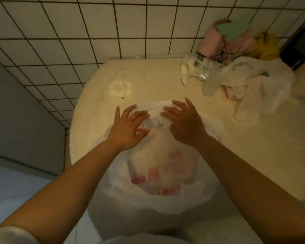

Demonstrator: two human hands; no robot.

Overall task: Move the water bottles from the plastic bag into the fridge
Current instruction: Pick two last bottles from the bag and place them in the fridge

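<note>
Plastic bag on counter; left hand, right hand fingers spread loose, touching bunched bag top

A cream-coloured desk with a glossy top runs up to a wall of white tiles with dark grout. At its far right corner lies a heap of clutter: a crumpled white bag, a clear plastic wrapper just beside it, and behind them, against the wall, a pink bundle with a pale green piece on top. Something yellow sits to the right of the pink bundle. A small dark speck lies on the desk near a bright reflection. A grey panel stands at the left.
</note>
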